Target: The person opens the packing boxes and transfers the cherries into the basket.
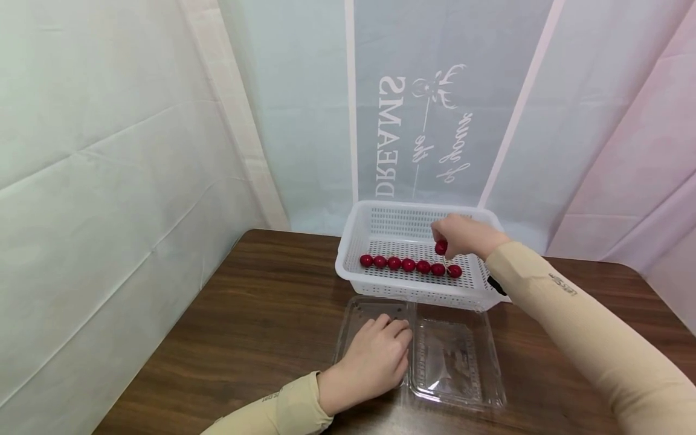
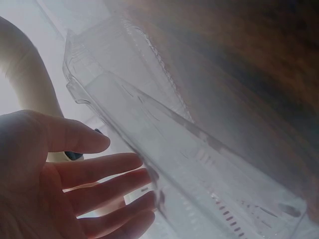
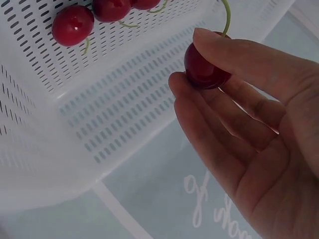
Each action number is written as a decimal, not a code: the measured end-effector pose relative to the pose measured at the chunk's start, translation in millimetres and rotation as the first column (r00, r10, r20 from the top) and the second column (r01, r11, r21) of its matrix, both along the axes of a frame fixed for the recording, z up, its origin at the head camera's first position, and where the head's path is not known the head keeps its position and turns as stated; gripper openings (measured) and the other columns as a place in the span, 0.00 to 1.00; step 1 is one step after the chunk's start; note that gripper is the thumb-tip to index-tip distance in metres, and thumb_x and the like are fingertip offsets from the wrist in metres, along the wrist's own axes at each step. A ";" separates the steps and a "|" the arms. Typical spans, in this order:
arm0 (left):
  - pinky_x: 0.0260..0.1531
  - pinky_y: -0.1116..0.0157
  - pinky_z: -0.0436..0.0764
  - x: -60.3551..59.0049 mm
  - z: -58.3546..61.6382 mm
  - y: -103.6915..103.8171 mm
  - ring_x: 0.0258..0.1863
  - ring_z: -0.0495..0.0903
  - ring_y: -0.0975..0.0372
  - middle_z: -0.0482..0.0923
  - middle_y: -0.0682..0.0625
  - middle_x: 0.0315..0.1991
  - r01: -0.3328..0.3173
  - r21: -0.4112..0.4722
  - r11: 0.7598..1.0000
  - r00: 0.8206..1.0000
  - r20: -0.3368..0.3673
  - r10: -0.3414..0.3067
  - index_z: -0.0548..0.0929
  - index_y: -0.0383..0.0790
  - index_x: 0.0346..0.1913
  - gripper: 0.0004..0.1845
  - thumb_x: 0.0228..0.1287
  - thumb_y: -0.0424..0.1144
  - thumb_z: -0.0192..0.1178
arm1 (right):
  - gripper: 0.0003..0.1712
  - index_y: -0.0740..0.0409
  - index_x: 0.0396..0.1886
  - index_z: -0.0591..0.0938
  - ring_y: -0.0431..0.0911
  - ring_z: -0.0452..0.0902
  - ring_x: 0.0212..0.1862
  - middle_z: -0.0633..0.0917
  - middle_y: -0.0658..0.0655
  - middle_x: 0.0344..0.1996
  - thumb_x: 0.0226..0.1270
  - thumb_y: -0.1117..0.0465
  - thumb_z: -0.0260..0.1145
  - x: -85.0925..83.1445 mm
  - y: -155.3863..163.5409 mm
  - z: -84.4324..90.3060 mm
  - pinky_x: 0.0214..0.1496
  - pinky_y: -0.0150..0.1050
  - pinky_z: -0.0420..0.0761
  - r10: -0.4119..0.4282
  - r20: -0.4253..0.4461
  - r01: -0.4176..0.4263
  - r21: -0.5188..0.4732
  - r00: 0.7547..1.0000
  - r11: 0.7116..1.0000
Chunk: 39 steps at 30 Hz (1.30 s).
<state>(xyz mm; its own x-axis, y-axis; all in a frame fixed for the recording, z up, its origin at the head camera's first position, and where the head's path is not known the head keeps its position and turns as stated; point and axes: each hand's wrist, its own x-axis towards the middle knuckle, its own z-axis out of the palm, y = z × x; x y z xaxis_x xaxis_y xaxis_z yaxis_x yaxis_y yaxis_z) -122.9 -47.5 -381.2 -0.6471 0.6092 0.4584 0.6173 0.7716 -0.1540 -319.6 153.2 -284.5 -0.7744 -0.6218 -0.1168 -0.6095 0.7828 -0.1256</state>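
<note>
My right hand is over the right half of a white perforated basket, pinching a dark red cherry between thumb and fingertips. The cherry's green stem sticks out past the thumb. Below it, a row of several cherries lies along the near side of the basket floor. My left hand is at the open clear plastic clamshell box, over its left half. In the left wrist view, its fingers are loosely extended, tips right at the box's edge, holding nothing.
The clamshell lies right in front of the basket on a dark brown wooden table. Behind the basket hangs a pale curtain with printed lettering, and another pale curtain stands on the left.
</note>
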 end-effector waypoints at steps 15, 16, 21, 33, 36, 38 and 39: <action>0.29 0.68 0.72 -1.7 -0.6 -2.0 0.39 0.76 0.61 0.82 0.53 0.44 -0.001 0.001 1.000 1.000 -0.006 0.001 0.84 0.44 0.38 0.10 0.52 0.41 0.60 | 0.16 0.61 0.31 0.79 0.47 0.74 0.31 0.81 0.54 0.27 0.39 0.73 0.74 -26.1 -0.6 -9.0 0.34 0.39 0.77 -0.098 0.065 0.094 0.071 0.993 0.993; 0.29 0.68 0.72 -1.9 -0.7 -2.0 0.38 0.76 0.61 0.82 0.53 0.44 0.000 0.001 1.000 1.000 -0.006 0.000 0.84 0.44 0.38 0.10 0.52 0.41 0.60 | 0.16 0.61 0.31 0.79 0.47 0.74 0.31 0.81 0.54 0.27 0.39 0.73 0.74 -27.6 -0.6 -9.3 0.34 0.40 0.77 -0.103 0.065 0.098 0.074 0.993 0.992; 0.29 0.69 0.72 -2.2 -0.9 -1.8 0.38 0.76 0.61 0.82 0.53 0.44 -0.002 -0.003 1.000 1.000 -0.006 0.002 0.83 0.45 0.38 0.10 0.52 0.41 0.60 | 0.17 0.59 0.31 0.80 0.47 0.75 0.32 0.81 0.54 0.27 0.38 0.73 0.74 -33.3 0.2 -13.4 0.36 0.41 0.77 -0.132 0.085 0.125 0.083 0.988 0.989; 0.29 0.69 0.71 -2.8 0.2 -0.7 0.38 0.76 0.61 0.82 0.54 0.43 -0.011 -0.005 1.000 1.000 -0.017 0.010 0.84 0.45 0.38 0.10 0.51 0.42 0.60 | 0.18 0.60 0.31 0.81 0.48 0.74 0.34 0.82 0.54 0.30 0.36 0.72 0.75 -32.9 10.0 -22.8 0.37 0.42 0.77 -0.166 0.118 0.149 0.142 0.979 0.979; 0.29 0.68 0.72 -3.3 -1.1 -0.8 0.38 0.76 0.61 0.82 0.54 0.43 -0.013 -0.008 1.000 1.000 -0.015 0.013 0.83 0.45 0.38 0.11 0.51 0.42 0.60 | 0.18 0.60 0.31 0.81 0.47 0.74 0.33 0.81 0.54 0.29 0.36 0.72 0.75 -32.7 12.2 -24.3 0.34 0.40 0.77 -0.172 0.132 0.151 0.155 0.976 0.976; 0.29 0.69 0.72 -3.2 -1.3 -1.1 0.38 0.76 0.61 0.82 0.54 0.43 -0.012 -0.008 1.000 1.000 -0.016 0.011 0.84 0.45 0.38 0.11 0.51 0.42 0.60 | 0.17 0.61 0.31 0.81 0.47 0.74 0.31 0.81 0.54 0.27 0.37 0.72 0.74 -33.4 13.9 -25.5 0.32 0.38 0.76 -0.174 0.141 0.150 0.171 0.975 0.974; 0.29 0.69 0.71 -3.2 -1.6 -1.3 0.38 0.76 0.61 0.82 0.54 0.43 -0.011 -0.008 1.000 1.000 -0.016 0.011 0.84 0.45 0.38 0.11 0.51 0.42 0.60 | 0.17 0.61 0.30 0.80 0.46 0.74 0.30 0.81 0.53 0.26 0.37 0.73 0.74 -33.6 15.0 -25.8 0.31 0.37 0.75 -0.175 0.142 0.149 0.179 0.974 0.973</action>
<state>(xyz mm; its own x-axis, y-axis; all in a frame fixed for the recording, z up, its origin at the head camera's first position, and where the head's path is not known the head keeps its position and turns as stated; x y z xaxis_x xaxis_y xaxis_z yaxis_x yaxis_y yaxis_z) -126.0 -48.8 -382.8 -0.6467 0.6057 0.4636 0.6060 0.7771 -0.1700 -353.2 168.2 -310.4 -0.8272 -0.4512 -0.3349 -0.4561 0.8872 -0.0689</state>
